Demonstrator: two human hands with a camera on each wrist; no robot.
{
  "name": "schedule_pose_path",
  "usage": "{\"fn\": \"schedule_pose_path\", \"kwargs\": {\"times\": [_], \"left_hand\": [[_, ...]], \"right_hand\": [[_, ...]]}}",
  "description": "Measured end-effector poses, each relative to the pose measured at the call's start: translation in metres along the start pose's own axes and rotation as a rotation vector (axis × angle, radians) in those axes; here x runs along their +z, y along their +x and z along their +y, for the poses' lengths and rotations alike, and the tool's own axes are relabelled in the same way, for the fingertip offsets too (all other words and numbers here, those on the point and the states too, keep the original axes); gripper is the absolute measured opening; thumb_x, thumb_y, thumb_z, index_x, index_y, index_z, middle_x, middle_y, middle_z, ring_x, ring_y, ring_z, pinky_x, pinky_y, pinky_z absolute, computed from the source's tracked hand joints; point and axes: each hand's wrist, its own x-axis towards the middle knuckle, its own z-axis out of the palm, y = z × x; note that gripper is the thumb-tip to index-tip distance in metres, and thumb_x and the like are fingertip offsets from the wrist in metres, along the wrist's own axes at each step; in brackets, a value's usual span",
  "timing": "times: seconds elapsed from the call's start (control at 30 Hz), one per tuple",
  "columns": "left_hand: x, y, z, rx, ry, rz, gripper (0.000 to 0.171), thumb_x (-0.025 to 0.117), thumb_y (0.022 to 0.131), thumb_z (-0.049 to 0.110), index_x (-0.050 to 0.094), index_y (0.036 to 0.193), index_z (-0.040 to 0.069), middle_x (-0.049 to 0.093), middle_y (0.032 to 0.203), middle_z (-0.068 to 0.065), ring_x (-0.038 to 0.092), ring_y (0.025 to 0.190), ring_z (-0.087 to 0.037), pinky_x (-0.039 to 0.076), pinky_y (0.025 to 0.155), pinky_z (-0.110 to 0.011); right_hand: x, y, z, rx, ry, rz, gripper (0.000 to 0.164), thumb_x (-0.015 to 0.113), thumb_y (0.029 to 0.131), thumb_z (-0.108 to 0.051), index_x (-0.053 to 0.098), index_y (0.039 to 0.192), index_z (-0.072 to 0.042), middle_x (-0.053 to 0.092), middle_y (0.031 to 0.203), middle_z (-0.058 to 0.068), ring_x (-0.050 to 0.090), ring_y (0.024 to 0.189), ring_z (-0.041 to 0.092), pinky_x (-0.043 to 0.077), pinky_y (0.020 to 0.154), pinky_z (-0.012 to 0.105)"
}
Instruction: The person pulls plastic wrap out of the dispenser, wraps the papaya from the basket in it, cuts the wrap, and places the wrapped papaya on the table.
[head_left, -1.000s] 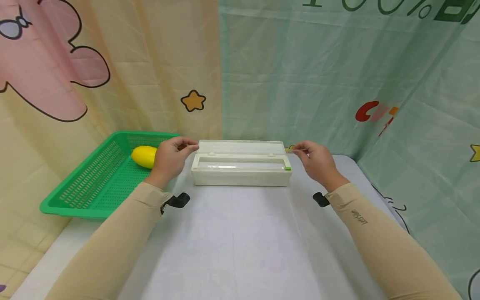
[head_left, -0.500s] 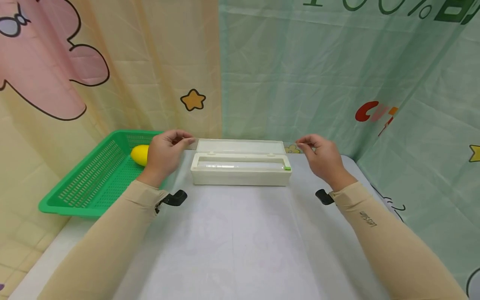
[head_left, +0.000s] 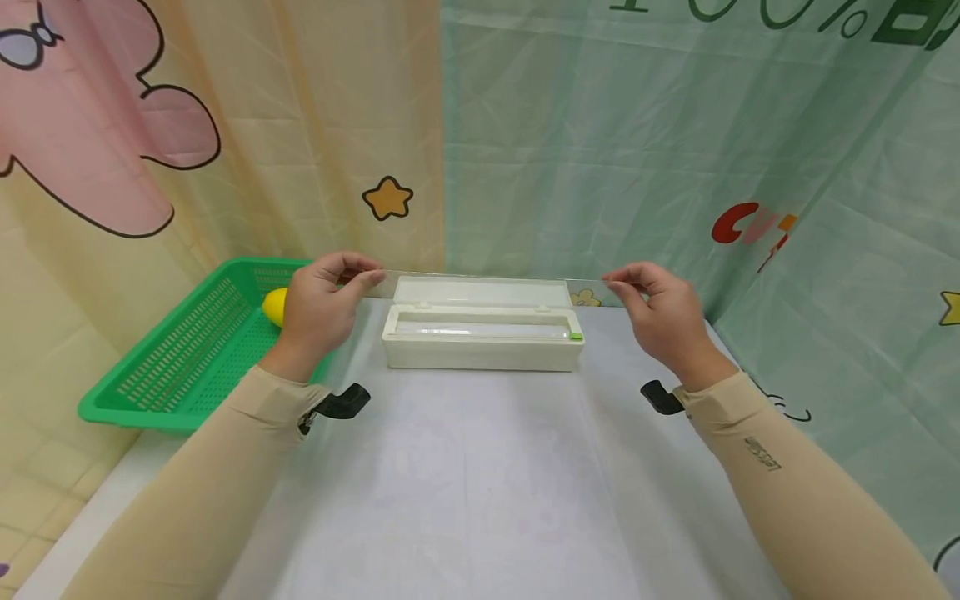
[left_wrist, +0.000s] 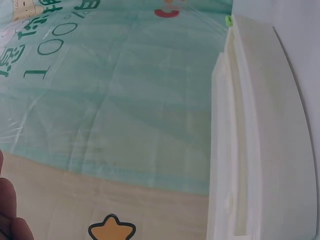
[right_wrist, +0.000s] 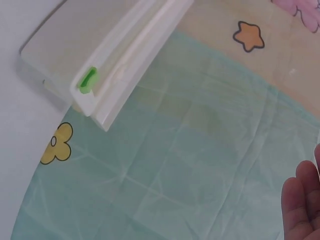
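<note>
film (head_left: pixel 480 275), clear and thin, is stretched between two bare hands, above the back of a white box (head_left: pixel 483 355). its near-invisible sheet is betrayed chiefly by a fine straight edge in the head view and by faint creases in the left wrist view. at one end the film is pinched by the left hand (head_left: pixel 322 308), whose thumb and fingertips are brought together; at the other end it is pinched in the same way by the right hand (head_left: pixel 663 315). the two hands are kept well apart, one beyond each end of the box, and neither is laid on it. only a few fingers are caught at the border of each wrist view.

the box is set lengthwise on the white surface (head_left: pixel 480 483), with its lid (head_left: pixel 482 292) tipped open at the back. a pale roll (head_left: pixel 480 331) is seen in its long opening, and a green slider (head_left: pixel 575 337) is fitted at the right end. to the left, a green basket (head_left: pixel 135 417) is placed on the surface, and a yellow fruit (head_left: pixel 274 307) in it is partly hidden by the left hand. both forearms are covered by beige sleeves (head_left: pixel 817 492). the scene is backed by a printed curtain (head_left: pixel 525 167).
</note>
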Motion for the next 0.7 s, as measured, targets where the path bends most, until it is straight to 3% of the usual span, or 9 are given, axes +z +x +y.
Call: {"fn": "schedule_pose_path", "kwargs": {"times": [0.07,0.27,0.33,0.57,0.7], "left_hand": [[-0.001,-0.002,0.003,0.003,-0.005,0.002,0.020,0.077,0.097,0.021,0.076,0.101,0.002,0.065,0.084,0.025,0.060,0.082,-0.006,0.047,0.073,-0.017],[-0.005,-0.004,0.009,0.030,-0.013,0.018,0.018,0.077,0.098,0.017,0.076,0.101,0.000,0.066,0.086,0.026,0.060,0.082,-0.006,0.047,0.073,-0.018],[-0.006,-0.004,0.011,0.043,-0.020,0.026,0.017,0.077,0.097,0.016,0.076,0.100,-0.001,0.066,0.085,0.028,0.060,0.081,-0.006,0.047,0.072,-0.017],[-0.008,-0.005,0.018,0.094,-0.067,0.046,0.014,0.077,0.097,0.010,0.074,0.098,-0.004,0.066,0.085,0.029,0.060,0.079,-0.005,0.047,0.070,-0.018],[-0.009,-0.008,0.023,0.104,-0.137,0.043,0.006,0.075,0.096,0.004,0.072,0.096,-0.002,0.069,0.087,0.025,0.063,0.080,-0.005,0.049,0.071,-0.017]], "right_hand": [[-0.002,-0.001,-0.003,-0.006,0.000,0.015,0.012,0.068,0.103,-0.011,0.073,0.107,-0.001,0.079,0.110,0.016,0.070,0.097,0.023,0.041,0.074,0.009],[-0.007,-0.002,-0.009,-0.012,0.019,0.048,0.011,0.068,0.102,-0.008,0.072,0.106,0.001,0.079,0.109,0.015,0.056,0.092,-0.018,0.042,0.079,0.007],[-0.009,-0.002,-0.010,-0.019,0.030,0.059,0.011,0.068,0.102,-0.007,0.072,0.106,0.002,0.079,0.108,0.016,0.053,0.093,-0.024,0.043,0.082,0.007],[-0.014,-0.003,-0.014,-0.040,0.079,0.089,0.010,0.069,0.100,-0.003,0.070,0.105,0.005,0.078,0.107,0.019,0.056,0.086,-0.018,0.043,0.076,0.009],[-0.017,-0.005,-0.018,-0.026,0.144,0.095,0.009,0.068,0.101,-0.002,0.071,0.106,0.005,0.078,0.104,0.013,0.062,0.084,-0.013,0.048,0.077,0.008]]}}
